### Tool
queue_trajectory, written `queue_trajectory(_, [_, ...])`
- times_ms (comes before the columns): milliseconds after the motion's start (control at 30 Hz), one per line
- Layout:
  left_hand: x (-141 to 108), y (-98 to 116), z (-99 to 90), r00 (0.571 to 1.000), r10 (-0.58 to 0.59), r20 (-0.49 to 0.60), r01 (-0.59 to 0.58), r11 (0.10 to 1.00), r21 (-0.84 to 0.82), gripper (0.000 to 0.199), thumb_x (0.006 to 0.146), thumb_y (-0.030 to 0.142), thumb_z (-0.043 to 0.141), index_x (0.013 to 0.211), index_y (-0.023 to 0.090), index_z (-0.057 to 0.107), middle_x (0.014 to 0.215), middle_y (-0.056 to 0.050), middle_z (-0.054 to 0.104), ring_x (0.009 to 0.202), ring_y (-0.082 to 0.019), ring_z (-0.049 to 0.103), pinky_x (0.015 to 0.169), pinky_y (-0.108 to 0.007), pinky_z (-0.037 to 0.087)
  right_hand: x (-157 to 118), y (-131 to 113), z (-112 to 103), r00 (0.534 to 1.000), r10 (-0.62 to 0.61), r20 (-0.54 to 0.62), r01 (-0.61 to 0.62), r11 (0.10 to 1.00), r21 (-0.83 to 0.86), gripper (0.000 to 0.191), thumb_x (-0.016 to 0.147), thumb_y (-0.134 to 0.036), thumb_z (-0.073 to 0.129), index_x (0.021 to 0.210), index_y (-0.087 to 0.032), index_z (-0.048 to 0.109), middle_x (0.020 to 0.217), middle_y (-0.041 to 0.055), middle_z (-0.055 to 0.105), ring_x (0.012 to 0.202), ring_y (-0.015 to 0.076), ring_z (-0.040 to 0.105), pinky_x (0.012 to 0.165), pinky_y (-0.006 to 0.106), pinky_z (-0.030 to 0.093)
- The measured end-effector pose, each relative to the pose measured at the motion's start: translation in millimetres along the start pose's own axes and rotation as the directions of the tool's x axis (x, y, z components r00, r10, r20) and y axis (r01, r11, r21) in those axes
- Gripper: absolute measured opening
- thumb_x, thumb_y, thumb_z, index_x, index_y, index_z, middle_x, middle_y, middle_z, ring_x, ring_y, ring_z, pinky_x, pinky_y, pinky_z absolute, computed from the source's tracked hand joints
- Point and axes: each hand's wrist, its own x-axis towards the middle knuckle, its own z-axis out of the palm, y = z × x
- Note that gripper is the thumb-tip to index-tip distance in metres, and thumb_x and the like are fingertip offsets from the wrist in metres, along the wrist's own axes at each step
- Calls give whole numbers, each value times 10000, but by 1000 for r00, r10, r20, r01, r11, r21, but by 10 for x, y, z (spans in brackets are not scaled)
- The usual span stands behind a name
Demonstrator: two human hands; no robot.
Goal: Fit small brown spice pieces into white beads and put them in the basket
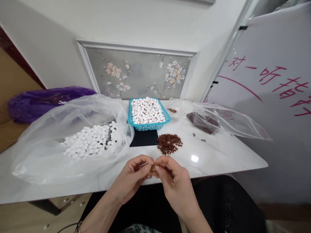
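Pinched fingers of both hands meet, mostly hiding a tiny brownish piece.

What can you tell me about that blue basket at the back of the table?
The turquoise basket is a shallow, roughly rectangular container with rounded corners and a wide rim; it looks like plastic. It sits upright near the back of the white table, heaped with small white rounded pieces, some reddish-brown bits among them. More white shows through its front wall. A flat black sheet lies by its front edge. Neither hand touches it.
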Motion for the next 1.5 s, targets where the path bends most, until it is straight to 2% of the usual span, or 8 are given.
queue_trajectory(133, [-2,0,7,1000,-7,-3,7,1000,-11,48,808,204,616,812,165,643,779,-22,580,728,-118,535,756,-259,423,6,-9,-2,1000,9,9,-9,1000,8,128,902,-226,466,941,-181,579,795,33,634,725,142,614,692,244,505])
queue_trajectory(300, [-2,-13,-6,999,-15,-41,16,1000,19,61,785,208,645,817,161,667,823,-24,586,746,-111,522,744,-233,417,10,-1,3,998,49,-33,-49,999,15,93,847,-212,556,930,-183,588,826,32,658,753,148,619,702,243,499])
queue_trajectory(467, [-7,-23,-19,999,-17,-46,16,999,-34,142,804,263,625,847,144,690,762,-21,565,667,-91,486,697,-224,416,6,4,-1,998,55,-27,-53,996,78,80,848,-189,544,917,-188,582,834,26,649,753,138,616,707,237,497])
queue_trajectory(667, [-27,-6,31,996,37,-81,-30,996,84,98,759,241,670,771,144,666,751,-26,557,645,-103,448,635,-221,374,-25,-11,-1,999,-29,-19,28,998,-52,102,835,-134,503,894,-195,560,783,10,619,729,135,599,687,237,486])
queue_trajectory(933, [-94,62,71,997,-57,-46,63,990,127,169,790,304,627,731,147,601,682,-6,498,622,-109,410,601,-225,336,-58,-96,-23,998,-11,65,15,998,-61,146,838,-118,498,948,-208,530,826,15,622,745,136,614,700,237,499])
queue_trajectory(1067, [-133,66,135,997,-61,-54,63,997,33,170,825,284,589,724,151,561,673,-2,484,623,-103,400,605,-220,334,-64,-166,-25,998,34,61,-36,999,20,123,863,-159,501,967,-207,545,879,29,641,734,133,621,703,248,522])
queue_trajectory(1300, [-179,131,272,992,-111,-51,94,960,-264,194,831,225,574,663,134,538,654,12,439,581,-72,371,544,-175,335,-59,-267,-7,997,60,49,-66,988,140,167,891,-191,473,1020,-201,579,888,43,663,765,146,653,701,253,552])
queue_trajectory(1500, [-214,147,307,974,-180,-137,108,903,-415,103,755,190,657,721,118,591,698,21,424,584,-50,393,539,-166,374,-37,-263,21,995,100,28,-103,977,188,148,880,-232,508,1007,-210,581,900,34,670,776,146,672,736,267,563])
